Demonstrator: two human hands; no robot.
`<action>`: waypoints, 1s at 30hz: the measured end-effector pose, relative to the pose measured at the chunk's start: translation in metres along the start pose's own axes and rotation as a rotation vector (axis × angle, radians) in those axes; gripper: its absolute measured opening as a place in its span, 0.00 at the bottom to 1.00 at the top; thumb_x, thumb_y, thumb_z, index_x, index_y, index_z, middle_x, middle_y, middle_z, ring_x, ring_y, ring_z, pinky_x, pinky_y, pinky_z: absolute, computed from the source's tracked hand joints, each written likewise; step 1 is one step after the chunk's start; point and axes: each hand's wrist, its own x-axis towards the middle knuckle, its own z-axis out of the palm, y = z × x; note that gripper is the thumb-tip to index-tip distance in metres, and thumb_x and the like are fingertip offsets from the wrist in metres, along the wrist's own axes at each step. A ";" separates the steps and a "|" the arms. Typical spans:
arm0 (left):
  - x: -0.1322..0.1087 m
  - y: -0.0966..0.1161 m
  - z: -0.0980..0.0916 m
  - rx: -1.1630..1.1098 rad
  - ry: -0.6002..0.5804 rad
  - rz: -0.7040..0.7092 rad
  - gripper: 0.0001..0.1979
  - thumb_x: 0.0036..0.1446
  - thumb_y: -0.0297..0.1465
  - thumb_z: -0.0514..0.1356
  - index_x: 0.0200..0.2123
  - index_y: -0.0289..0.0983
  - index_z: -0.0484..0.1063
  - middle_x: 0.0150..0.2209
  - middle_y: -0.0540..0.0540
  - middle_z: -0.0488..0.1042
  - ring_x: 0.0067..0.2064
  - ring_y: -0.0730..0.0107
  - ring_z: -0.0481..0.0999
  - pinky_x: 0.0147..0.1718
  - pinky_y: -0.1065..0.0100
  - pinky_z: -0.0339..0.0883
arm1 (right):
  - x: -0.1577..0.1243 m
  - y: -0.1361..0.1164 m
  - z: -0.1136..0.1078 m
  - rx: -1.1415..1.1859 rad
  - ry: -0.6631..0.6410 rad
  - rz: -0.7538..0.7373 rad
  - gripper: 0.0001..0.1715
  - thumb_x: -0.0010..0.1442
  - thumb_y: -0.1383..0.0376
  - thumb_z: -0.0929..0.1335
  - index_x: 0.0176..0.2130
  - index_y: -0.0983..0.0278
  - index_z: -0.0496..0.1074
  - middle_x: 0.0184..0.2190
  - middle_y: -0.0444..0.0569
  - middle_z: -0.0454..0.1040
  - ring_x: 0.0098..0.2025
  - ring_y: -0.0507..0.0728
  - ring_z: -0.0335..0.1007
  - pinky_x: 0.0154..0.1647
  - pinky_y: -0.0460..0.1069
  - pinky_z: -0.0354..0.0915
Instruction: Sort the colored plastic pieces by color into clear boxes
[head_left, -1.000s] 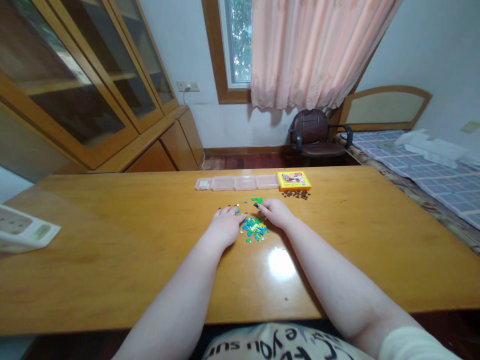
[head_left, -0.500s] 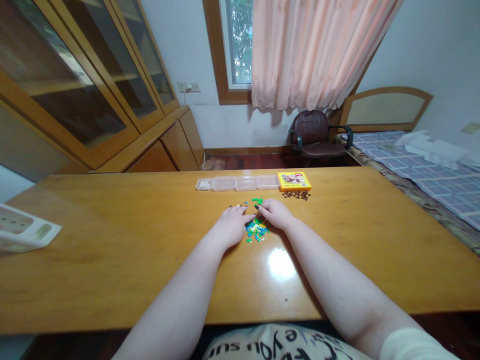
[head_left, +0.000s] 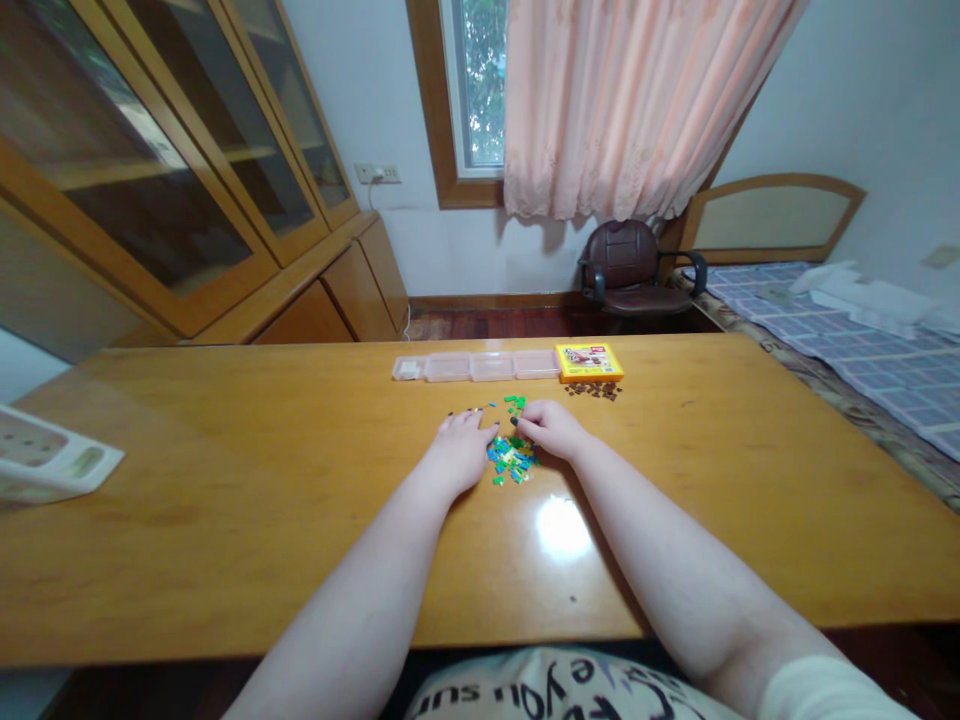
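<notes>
A small heap of blue, green and yellow toy bricks (head_left: pixel 512 459) lies on the wooden table between my two hands. My left hand (head_left: pixel 461 450) rests at the heap's left side, its fingers stretched out and its thumb apart, near the bricks' edge. On the other side my right hand (head_left: pixel 553 429) is curled, thumb and forefinger together just above the heap; whatever they pinch is too small to make out. Beyond my fingertips sits a little group of green bricks (head_left: pixel 515 402). A few small pieces lie by my left fingertips, partly hidden.
A row of clear plastic compartments (head_left: pixel 491 367) stands near the table's far edge, with a yellow box (head_left: pixel 589 362) at its right end. Several brown pieces (head_left: pixel 594 390) are scattered before that box. At the far left is a white plastic object (head_left: pixel 56 458).
My left hand has drawn slightly left, its thumb now farther from my right fingers. More of the heap's left side shows. My right hand has barely shifted.
</notes>
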 end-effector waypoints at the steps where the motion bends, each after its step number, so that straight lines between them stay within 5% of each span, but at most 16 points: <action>1: 0.000 0.000 -0.001 -0.004 0.009 0.021 0.21 0.61 0.30 0.51 0.57 0.47 0.65 0.62 0.41 0.60 0.62 0.53 0.60 0.59 0.50 0.52 | 0.000 0.001 0.000 0.011 -0.010 -0.019 0.20 0.60 0.66 0.62 0.19 0.66 0.69 0.18 0.43 0.66 0.26 0.50 0.60 0.31 0.45 0.54; 5: -0.001 0.001 -0.005 -0.005 0.026 0.133 0.18 0.61 0.31 0.51 0.51 0.51 0.71 0.60 0.46 0.63 0.60 0.57 0.61 0.59 0.52 0.52 | 0.000 0.005 0.001 0.021 -0.052 -0.066 0.20 0.58 0.67 0.63 0.16 0.65 0.66 0.17 0.42 0.64 0.26 0.50 0.59 0.32 0.46 0.55; 10: -0.002 0.002 -0.005 -0.027 0.006 0.111 0.18 0.61 0.30 0.51 0.50 0.51 0.72 0.59 0.45 0.64 0.61 0.55 0.61 0.60 0.49 0.51 | 0.002 0.007 0.002 -0.051 -0.049 -0.080 0.22 0.59 0.65 0.63 0.15 0.65 0.64 0.17 0.42 0.61 0.25 0.49 0.57 0.31 0.45 0.54; 17: -0.002 0.002 -0.004 -0.033 0.048 0.064 0.19 0.60 0.29 0.51 0.51 0.48 0.72 0.59 0.42 0.64 0.60 0.53 0.62 0.59 0.49 0.53 | 0.002 0.007 0.001 -0.191 0.016 -0.050 0.24 0.62 0.64 0.62 0.17 0.65 0.68 0.18 0.43 0.63 0.25 0.50 0.57 0.30 0.46 0.53; 23: -0.002 0.004 -0.002 -0.030 0.031 0.155 0.19 0.59 0.29 0.52 0.52 0.49 0.71 0.59 0.44 0.63 0.61 0.56 0.61 0.60 0.52 0.51 | 0.002 0.010 0.002 -0.202 0.094 -0.052 0.21 0.62 0.64 0.62 0.21 0.65 0.73 0.21 0.45 0.66 0.29 0.51 0.60 0.34 0.46 0.54; 30: 0.000 0.000 -0.001 0.017 0.042 -0.008 0.17 0.60 0.30 0.52 0.51 0.44 0.72 0.58 0.41 0.64 0.60 0.55 0.61 0.59 0.51 0.53 | 0.005 0.010 0.004 -0.174 0.007 -0.093 0.23 0.63 0.64 0.62 0.18 0.65 0.70 0.20 0.44 0.66 0.28 0.51 0.60 0.35 0.47 0.55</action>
